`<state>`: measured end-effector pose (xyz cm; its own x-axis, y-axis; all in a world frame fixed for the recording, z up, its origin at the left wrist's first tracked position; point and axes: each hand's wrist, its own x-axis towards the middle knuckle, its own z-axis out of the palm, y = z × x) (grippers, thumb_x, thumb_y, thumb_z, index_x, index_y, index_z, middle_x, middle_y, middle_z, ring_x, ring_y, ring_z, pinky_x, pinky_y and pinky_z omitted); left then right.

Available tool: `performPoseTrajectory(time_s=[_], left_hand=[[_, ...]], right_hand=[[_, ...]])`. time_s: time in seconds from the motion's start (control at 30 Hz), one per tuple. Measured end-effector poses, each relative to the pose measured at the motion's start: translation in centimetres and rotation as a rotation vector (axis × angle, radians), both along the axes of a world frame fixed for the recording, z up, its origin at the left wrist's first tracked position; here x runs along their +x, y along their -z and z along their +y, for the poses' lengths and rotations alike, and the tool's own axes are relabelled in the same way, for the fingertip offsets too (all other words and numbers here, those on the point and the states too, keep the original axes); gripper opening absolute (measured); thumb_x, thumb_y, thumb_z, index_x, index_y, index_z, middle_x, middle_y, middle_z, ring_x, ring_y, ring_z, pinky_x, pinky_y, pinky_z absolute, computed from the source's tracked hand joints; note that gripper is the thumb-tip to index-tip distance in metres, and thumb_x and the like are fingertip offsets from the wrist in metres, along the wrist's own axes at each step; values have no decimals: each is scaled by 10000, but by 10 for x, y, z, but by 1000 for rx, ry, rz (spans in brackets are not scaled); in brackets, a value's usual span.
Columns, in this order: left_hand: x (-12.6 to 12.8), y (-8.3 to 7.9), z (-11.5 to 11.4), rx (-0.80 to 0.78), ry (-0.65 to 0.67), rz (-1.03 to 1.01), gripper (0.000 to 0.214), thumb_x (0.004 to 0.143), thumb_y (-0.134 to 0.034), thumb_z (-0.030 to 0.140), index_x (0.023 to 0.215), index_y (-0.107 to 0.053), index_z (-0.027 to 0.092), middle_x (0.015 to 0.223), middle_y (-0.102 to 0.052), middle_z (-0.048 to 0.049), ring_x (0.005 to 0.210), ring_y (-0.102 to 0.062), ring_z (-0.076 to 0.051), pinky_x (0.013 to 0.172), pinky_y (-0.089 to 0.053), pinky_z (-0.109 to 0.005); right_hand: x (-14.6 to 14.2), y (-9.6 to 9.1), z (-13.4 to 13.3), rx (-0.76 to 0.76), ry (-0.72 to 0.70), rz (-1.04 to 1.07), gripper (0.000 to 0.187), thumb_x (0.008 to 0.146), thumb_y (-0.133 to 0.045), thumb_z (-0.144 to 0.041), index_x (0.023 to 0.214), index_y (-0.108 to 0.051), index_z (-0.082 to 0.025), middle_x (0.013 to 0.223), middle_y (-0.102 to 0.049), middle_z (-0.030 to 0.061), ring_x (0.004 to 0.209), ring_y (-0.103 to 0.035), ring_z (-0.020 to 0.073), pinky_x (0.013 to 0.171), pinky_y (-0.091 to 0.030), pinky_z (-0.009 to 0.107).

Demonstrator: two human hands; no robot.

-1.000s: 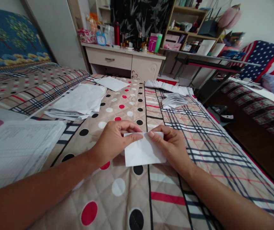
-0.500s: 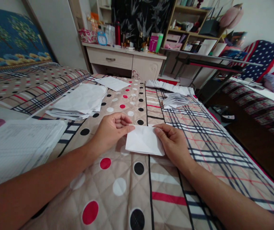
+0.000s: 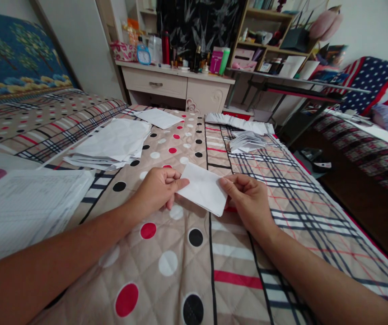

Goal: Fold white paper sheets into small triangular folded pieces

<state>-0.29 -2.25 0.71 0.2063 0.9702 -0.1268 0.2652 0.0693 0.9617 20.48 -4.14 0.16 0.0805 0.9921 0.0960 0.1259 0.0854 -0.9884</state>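
A small folded sheet of white paper (image 3: 203,188) is held just above the bedspread (image 3: 166,289), tilted with its right side nearer me. My left hand (image 3: 158,187) pinches its left edge, thumb on top. At the opposite edge my right hand (image 3: 250,196) grips it between thumb and curled fingers. Ahead on the right lies a pile of folded papers (image 3: 248,141), with a long row of folded white paper (image 3: 239,123) behind it. To the left are a stack of white sheets (image 3: 110,141) and a single sheet (image 3: 159,118).
Printed, lined papers (image 3: 27,212) lie at the near left beside my left forearm. Beyond the bed's far edge stands a white dresser (image 3: 156,83) with bottles and a blue clock (image 3: 143,55). A desk with shelves (image 3: 268,47) is at the back right.
The folded paper has turned clockwise, its left side swinging away from me. My left hand has shifted slightly nearer and holds the left edge; my right hand keeps its grip.
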Motion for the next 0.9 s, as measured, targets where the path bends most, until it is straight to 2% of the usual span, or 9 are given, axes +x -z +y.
performPoseTrajectory(time_s=[0.17, 0.3, 0.43, 0.57, 0.63, 0.7, 0.77, 0.83, 0.9], left_hand=[[-7, 8, 5, 217, -4, 114, 440, 842, -609, 436, 522, -440, 186, 376, -385, 75, 302, -320, -47, 319, -189, -187], [-11, 12, 7, 246, 16, 107, 450, 875, -557, 508, 567, -538, 181, 380, -354, 77, 328, -300, -56, 341, -199, -204], [-11, 11, 6, 209, 46, 67, 456, 872, -566, 515, 569, -530, 175, 375, -417, 67, 330, -363, -58, 362, -268, -188], [-9, 11, 6, 183, 100, 7, 424, 861, -602, 463, 571, -527, 164, 462, -583, 21, 410, -523, -72, 432, -393, -166], [-7, 11, 6, 142, 110, -37, 361, 857, -615, 439, 634, -562, 160, 543, -654, -3, 478, -598, -90, 458, -431, -165], [-5, 12, 6, 124, 98, -72, 316, 855, -625, 417, 681, -576, 158, 595, -688, -15, 512, -627, -97, 466, -444, -165], [-3, 12, 5, 130, 73, -88, 275, 854, -632, 386, 712, -583, 156, 626, -706, -21, 517, -626, -93, 472, -449, -167], [-1, 13, 5, 130, 52, -106, 235, 854, -635, 359, 746, -591, 155, 663, -722, -29, 532, -633, -96, 480, -454, -173], [-1, 13, 5, 120, 39, -140, 219, 861, -625, 357, 782, -600, 153, 692, -731, -38, 571, -654, -108, 493, -459, -178]], right_hand=[[1, -3, -2, -27, -21, 16, 335, 768, -713, -475, 660, -594, -181, 433, -551, -34, 327, -436, 82, 323, -285, 189], [2, -2, -2, 33, -28, -30, 421, 812, -670, -495, 571, -513, -188, 393, -463, -51, 336, -348, 58, 340, -230, 192], [2, -1, -1, 36, -12, -31, 488, 823, -649, -524, 520, -453, -194, 389, -417, -51, 356, -302, 56, 351, -181, 213], [4, 4, 3, 9, 23, 72, 485, 818, -654, -528, 528, -458, -191, 393, -382, -62, 356, -276, 53, 350, -174, 212], [4, 6, 5, -5, 26, 163, 437, 802, -678, -511, 570, -499, -187, 431, -422, -61, 373, -312, 56, 357, -226, 198], [3, 8, 7, -34, -3, 260, 353, 764, -724, -490, 663, -569, -189, 542, -550, -39, 440, -446, 79, 409, -359, 199], [1, 8, 7, -69, -61, 335, 310, 707, -780, -452, 799, -622, -200, 740, -675, -7, 591, -595, 126, 542, -495, 242], [-1, 7, 8, -87, -102, 370, 379, 648, -828, -386, 921, -627, -216, 882, -718, 7, 709, -657, 157, 648, -542, 279], [-3, 7, 8, -91, -104, 384, 473, 615, -848, -329, 1005, -599, -231, 878, -725, -3, 696, -663, 154, 635, -542, 273]])
